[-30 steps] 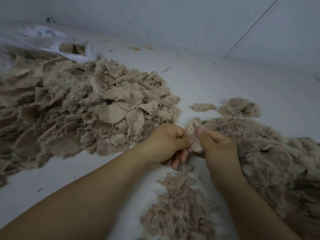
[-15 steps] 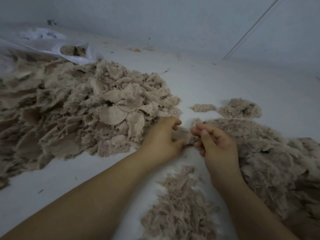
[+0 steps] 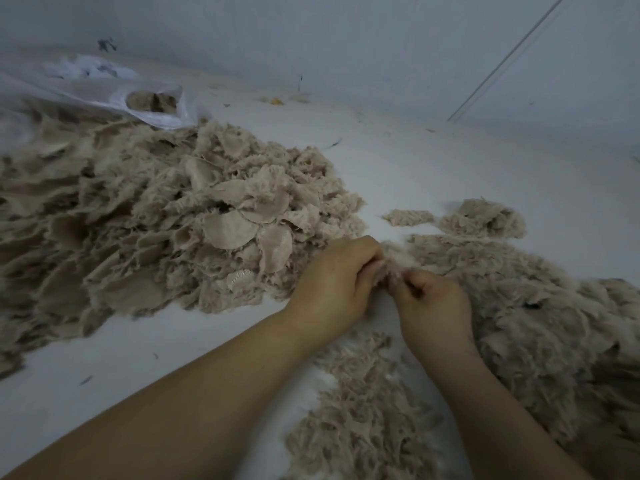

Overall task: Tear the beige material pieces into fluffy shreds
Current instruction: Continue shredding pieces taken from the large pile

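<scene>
A big heap of beige material pieces (image 3: 166,230), round and frayed, covers the left of the white surface. Fluffy beige shreds (image 3: 540,327) are piled on the right, and a smaller strip of shreds (image 3: 360,417) lies between my forearms. My left hand (image 3: 332,285) and my right hand (image 3: 433,306) meet at the middle, fingers curled, both pinching one small beige piece (image 3: 389,263) between them. Most of that piece is hidden by my fingers.
A clear plastic bag (image 3: 104,95) with a few beige pieces inside lies at the back left. Two small tufts of shreds (image 3: 481,218) sit apart behind the right pile. A pale wall (image 3: 381,46) rises behind the surface.
My right hand's fingers, stretched out half a second ago, have curled and closed in on my left hand. Both hands now pinch the small piece together.
</scene>
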{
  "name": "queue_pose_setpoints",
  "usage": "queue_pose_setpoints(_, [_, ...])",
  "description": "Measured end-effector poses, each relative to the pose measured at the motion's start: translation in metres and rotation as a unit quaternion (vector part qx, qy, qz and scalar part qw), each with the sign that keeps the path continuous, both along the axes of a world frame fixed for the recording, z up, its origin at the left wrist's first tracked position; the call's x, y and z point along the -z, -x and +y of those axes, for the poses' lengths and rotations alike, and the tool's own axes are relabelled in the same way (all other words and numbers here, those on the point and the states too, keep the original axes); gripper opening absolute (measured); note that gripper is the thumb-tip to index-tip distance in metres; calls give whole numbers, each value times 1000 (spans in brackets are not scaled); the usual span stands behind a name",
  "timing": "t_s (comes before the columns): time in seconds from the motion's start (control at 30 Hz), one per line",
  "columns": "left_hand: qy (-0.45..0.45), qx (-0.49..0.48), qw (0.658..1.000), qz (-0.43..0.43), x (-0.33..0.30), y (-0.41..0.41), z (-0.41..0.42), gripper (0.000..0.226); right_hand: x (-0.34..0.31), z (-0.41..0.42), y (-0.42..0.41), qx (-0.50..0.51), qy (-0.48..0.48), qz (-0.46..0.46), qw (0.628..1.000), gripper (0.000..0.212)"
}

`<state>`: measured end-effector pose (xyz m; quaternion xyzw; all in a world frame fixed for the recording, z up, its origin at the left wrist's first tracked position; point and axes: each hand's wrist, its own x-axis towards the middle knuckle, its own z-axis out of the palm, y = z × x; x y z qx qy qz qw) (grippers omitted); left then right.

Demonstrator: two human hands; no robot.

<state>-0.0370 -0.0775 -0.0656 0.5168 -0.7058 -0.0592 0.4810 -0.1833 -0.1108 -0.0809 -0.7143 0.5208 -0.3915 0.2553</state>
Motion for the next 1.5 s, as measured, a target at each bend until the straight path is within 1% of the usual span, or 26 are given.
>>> queue_pose_setpoints(0.1, [22, -35, 997, 67, -1, -3, -3, 15, 3, -1, 2, 35, -28, -28, 999, 32])
queue_pose_setpoints(0.17, [19, -47, 996, 74, -1, -4, -3, 19, 3, -1, 3, 56, -30, -33, 997, 23])
queue_pose_setpoints(0.2, [18, -51, 996, 70, -2, -4, -2, 23, 2, -1, 3, 63, -29, -37, 997, 17])
queue_pose_setpoints(0.23, [17, -53, 996, 73, -2, -3, -2, 28, 2, 0, 3, 67, -31, -39, 997, 15])
queue_pose_setpoints(0.33, [-5, -65, 993, 102, -2, -2, -2, 37, -1, 3, 0, 66, -29, -36, 997, 29])
queue_pose_setpoints(0.4, [-46, -46, 991, 114, -1, -2, -2, 31, -3, 7, 0, 11, -27, -76, 997, 49])
queue_pose_setpoints(0.47, [-85, 4, 987, 133, -1, 0, -1, 20, -4, 8, -3, -67, -53, -114, 990, 61])
queue_pose_setpoints(0.5, [-94, 21, 985, 143, -2, 2, 0, 19, -3, 8, -4, -98, -67, -112, 987, 61])
queue_pose_setpoints(0.57, [-95, 21, 982, 160, -3, 5, 0, 17, -2, 8, -5, -113, -74, -90, 987, 44])
queue_pose_setpoints(0.63, [-76, -9, 980, 185, -4, 3, 0, 14, -2, 8, -4, -73, -47, -71, 994, 29])
queue_pose_setpoints(0.67, [-64, -23, 977, 202, -4, 1, -1, 15, -1, 7, -3, -47, -48, -78, 995, 24])
queue_pose_setpoints(0.73, [-43, -45, 973, 222, -4, -5, -2, 17, -1, 5, 0, -4, -61, -89, 994, 20])
queue_pose_setpoints(0.77, [-39, -55, 973, 223, -4, -7, -2, 16, -1, 5, 0, 6, -59, -85, 995, 21])
queue_pose_setpoints(0.8, [-40, -61, 973, 217, -4, -7, -2, 14, -1, 6, 0, 5, -60, -88, 994, 25])
queue_pose_setpoints(0.87, [-36, -64, 978, 193, -4, -5, -1, 10, -2, 8, -2, -16, -68, -136, 988, 25])
queue_pose_setpoints(0.93, [-3, -49, 985, 168, -5, -2, 0, 8, -2, 9, -4, -40, -64, -169, 983, 17])
queue_pose_setpoints(1.0, [26, -11, 989, 145, -7, 0, -1, 11, -2, 8, -4, -64, -73, -188, 977, 24])
queue_pose_setpoints(1.07, [13, 21, 990, 136, -8, 0, 0, 17, -4, 7, -4, -80, -104, -213, 968, 29])
queue_pose_setpoints(1.13, [-25, 26, 988, 150, -9, -1, 1, 26, -5, 6, -2, -77, -132, -258, 954, 30])
queue_pose_setpoints(1.23, [-43, 13, 980, 196, -10, -3, -2, 35, -8, 6, 0, -72, -156, -328, 929, 30])
queue_pose_setpoints(1.33, [-64, 60, 960, 265, -9, -4, -3, 35, -12, 8, -2, -80, -164, -367, 912, 34])
queue_pose_setpoints(1.4, [-79, 85, 952, 284, -7, -4, -1, 33, -13, 9, -2, -82, -164, -365, 913, 36])
queue_pose_setpoints(1.5, [-102, 94, 951, 275, -9, -5, 0, 30, -12, 10, 0, -88, -147, -340, 925, 22])
